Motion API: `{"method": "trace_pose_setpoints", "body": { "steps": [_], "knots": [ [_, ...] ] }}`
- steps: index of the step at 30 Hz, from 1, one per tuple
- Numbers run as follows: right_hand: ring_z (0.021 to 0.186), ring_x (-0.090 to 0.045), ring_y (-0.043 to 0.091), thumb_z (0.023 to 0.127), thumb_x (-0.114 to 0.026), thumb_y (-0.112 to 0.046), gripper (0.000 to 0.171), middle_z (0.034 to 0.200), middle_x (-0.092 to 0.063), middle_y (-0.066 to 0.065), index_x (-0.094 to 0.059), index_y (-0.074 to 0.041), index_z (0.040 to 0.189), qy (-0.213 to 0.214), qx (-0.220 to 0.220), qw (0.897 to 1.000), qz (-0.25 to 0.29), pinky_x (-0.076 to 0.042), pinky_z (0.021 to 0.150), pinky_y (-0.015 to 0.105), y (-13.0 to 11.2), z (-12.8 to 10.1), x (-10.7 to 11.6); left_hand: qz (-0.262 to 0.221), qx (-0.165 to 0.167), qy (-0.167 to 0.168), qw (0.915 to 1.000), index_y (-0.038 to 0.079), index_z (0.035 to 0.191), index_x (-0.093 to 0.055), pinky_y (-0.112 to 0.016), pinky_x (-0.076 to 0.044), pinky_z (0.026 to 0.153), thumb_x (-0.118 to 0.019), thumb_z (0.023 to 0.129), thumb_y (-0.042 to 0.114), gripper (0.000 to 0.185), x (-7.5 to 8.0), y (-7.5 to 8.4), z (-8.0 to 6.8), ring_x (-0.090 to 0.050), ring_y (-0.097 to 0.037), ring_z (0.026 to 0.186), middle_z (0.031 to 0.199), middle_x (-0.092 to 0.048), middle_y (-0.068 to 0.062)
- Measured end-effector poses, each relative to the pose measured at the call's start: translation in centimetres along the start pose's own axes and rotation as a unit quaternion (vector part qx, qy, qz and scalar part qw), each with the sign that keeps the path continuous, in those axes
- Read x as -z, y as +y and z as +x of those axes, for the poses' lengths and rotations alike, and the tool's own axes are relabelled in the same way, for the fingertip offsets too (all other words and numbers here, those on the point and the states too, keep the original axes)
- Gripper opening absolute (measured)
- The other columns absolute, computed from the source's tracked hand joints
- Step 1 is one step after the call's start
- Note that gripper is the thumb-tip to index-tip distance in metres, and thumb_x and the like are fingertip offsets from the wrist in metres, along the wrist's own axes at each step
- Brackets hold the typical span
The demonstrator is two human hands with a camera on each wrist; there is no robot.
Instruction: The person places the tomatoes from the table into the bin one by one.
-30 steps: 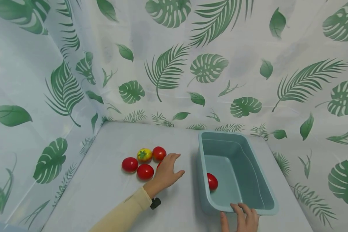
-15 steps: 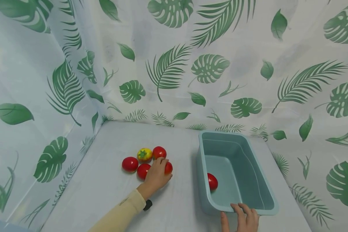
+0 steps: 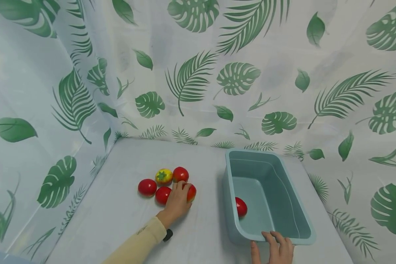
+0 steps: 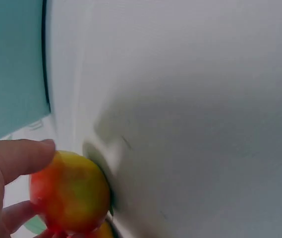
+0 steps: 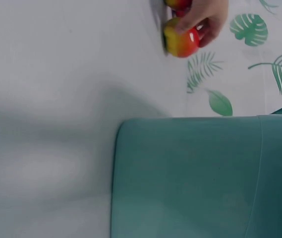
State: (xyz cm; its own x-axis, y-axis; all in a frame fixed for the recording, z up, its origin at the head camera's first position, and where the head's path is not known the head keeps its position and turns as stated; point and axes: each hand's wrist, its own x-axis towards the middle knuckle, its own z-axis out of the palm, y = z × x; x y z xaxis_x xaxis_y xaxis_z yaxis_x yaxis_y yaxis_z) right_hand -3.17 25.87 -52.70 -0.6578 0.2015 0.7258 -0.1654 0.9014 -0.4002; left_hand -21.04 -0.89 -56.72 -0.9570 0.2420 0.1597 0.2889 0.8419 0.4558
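My left hand [image 3: 176, 205] grips a tomato [image 3: 192, 193] at the right edge of a small group on the table. In the left wrist view its thumb lies on one side of that tomato [image 4: 76, 193], which is red with a yellow-green end, and the fingers lie on the other. Beside it are more red tomatoes [image 3: 147, 187] and one yellow tomato [image 3: 164, 176] with a green star-shaped top. My right hand [image 3: 278, 251] holds the near rim of a blue-green plastic bin [image 3: 230, 205], fingertips over the edge. Inside the bin lies one red tomato [image 3: 241, 207].
A white-covered table [image 3: 125, 227] carries everything. Leaf-printed sheeting [image 3: 198, 73] rises behind it and along both sides. Between the tomato group and the bin's tall left wall lies a stretch of table.
My left hand has moved left and down onto the rightmost tomato and now grips it. Its hold shifts slightly in the last half second. The right hand stays at the bin's rim.
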Motion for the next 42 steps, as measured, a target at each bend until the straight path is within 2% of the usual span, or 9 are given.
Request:
{"method": "trace_pose_setpoints", "body": {
  "steps": [7,12,16,20,24,27,31,35,42],
  "knots": [
    [0.08,-0.04,0.038,0.092,-0.052,-0.056,0.065,0.096,-0.057,0.027,-0.066,0.007,0.094,0.046,0.035,0.998,0.021,-0.026,0.068,0.039,0.5,-0.1,-0.6,0.028,-0.019,0.014,0.9993,0.008,0.122,-0.055,-0.04,-0.049,0.09,-0.086,0.072,0.016,0.059,-0.4,-0.2,0.4,-0.044,-0.027,0.109,0.12,-0.051,-0.01],
    [0.077,-0.04,0.036,0.091,-0.054,-0.057,0.064,0.094,-0.058,0.027,-0.067,0.006,0.093,0.069,0.046,0.996,0.033,-0.025,0.067,0.039,0.9,-0.2,-1.0,0.025,-0.001,0.005,0.9997,0.007,0.126,-0.053,-0.04,-0.049,0.092,-0.087,0.071,0.02,0.066,-0.5,-0.2,0.5,-0.045,-0.026,0.109,0.119,-0.048,-0.011],
    [0.078,-0.041,0.037,0.091,-0.053,-0.057,0.064,0.095,-0.058,0.027,-0.067,0.005,0.093,0.062,0.037,0.997,0.034,-0.026,0.067,0.039,0.8,-0.2,-0.9,-0.002,0.019,-0.009,0.9998,0.005,0.132,-0.05,-0.041,-0.049,0.094,-0.087,0.071,0.021,0.072,-0.2,-0.1,0.5,-0.046,-0.026,0.112,0.119,-0.045,-0.012],
    [0.082,-0.042,0.04,0.092,-0.053,-0.057,0.065,0.097,-0.057,0.027,-0.066,0.006,0.096,0.045,0.023,0.998,0.03,-0.028,0.071,0.043,0.5,-0.2,-0.6,-0.043,0.031,-0.015,0.9985,0.004,0.135,-0.049,-0.042,-0.053,0.089,-0.085,0.074,0.022,0.073,0.3,0.1,0.4,-0.05,-0.026,0.108,0.118,-0.043,-0.011],
    [0.087,-0.042,0.044,0.092,-0.054,-0.056,0.064,0.098,-0.056,0.028,-0.066,0.007,0.097,0.033,0.014,0.999,0.033,-0.029,0.077,0.052,0.3,-0.1,-0.5,-0.086,0.054,-0.019,0.9947,0.006,0.136,-0.047,-0.045,-0.054,0.086,-0.085,0.072,0.021,0.077,1.0,0.5,0.5,-0.05,-0.027,0.11,0.12,-0.041,-0.01],
    [0.088,-0.042,0.046,0.093,-0.053,-0.055,0.063,0.097,-0.056,0.029,-0.065,0.007,0.097,0.028,0.014,0.999,0.031,-0.029,0.076,0.053,0.3,-0.1,-0.4,-0.107,0.056,-0.015,0.9926,0.008,0.136,-0.046,-0.046,-0.054,0.086,-0.086,0.07,0.022,0.079,1.6,1.2,0.8,-0.045,-0.026,0.117,0.124,-0.04,-0.009],
    [0.09,-0.042,0.045,0.093,-0.05,-0.056,0.066,0.099,-0.055,0.03,-0.064,0.008,0.099,0.011,0.004,1.0,0.021,-0.029,0.074,0.05,0.3,-0.1,-0.2,-0.122,0.032,0.01,0.992,0.012,0.135,-0.044,-0.045,-0.053,0.087,-0.086,0.069,0.024,0.079,3.0,2.2,1.6,-0.039,-0.025,0.122,0.129,-0.04,-0.007],
    [0.09,-0.042,0.045,0.094,-0.049,-0.056,0.066,0.099,-0.055,0.029,-0.064,0.008,0.099,0.004,0.002,1.0,0.017,-0.029,0.074,0.05,0.3,-0.1,-0.2,-0.138,0.007,0.033,0.9898,0.015,0.134,-0.042,-0.044,-0.052,0.089,-0.086,0.07,0.024,0.078,4.8,3.5,2.3,-0.041,-0.022,0.121,0.131,-0.045,-0.004],
    [0.085,-0.042,0.043,0.094,-0.051,-0.054,0.062,0.096,-0.056,0.028,-0.065,0.007,0.096,0.045,0.035,0.998,0.022,-0.027,0.071,0.048,0.3,0.0,-0.5,-0.175,-0.008,0.04,0.9837,0.015,0.138,-0.04,-0.043,-0.052,0.091,-0.082,0.076,0.026,0.076,6.9,5.0,2.8,-0.048,-0.02,0.117,0.132,-0.051,-0.002]
  ]
}}
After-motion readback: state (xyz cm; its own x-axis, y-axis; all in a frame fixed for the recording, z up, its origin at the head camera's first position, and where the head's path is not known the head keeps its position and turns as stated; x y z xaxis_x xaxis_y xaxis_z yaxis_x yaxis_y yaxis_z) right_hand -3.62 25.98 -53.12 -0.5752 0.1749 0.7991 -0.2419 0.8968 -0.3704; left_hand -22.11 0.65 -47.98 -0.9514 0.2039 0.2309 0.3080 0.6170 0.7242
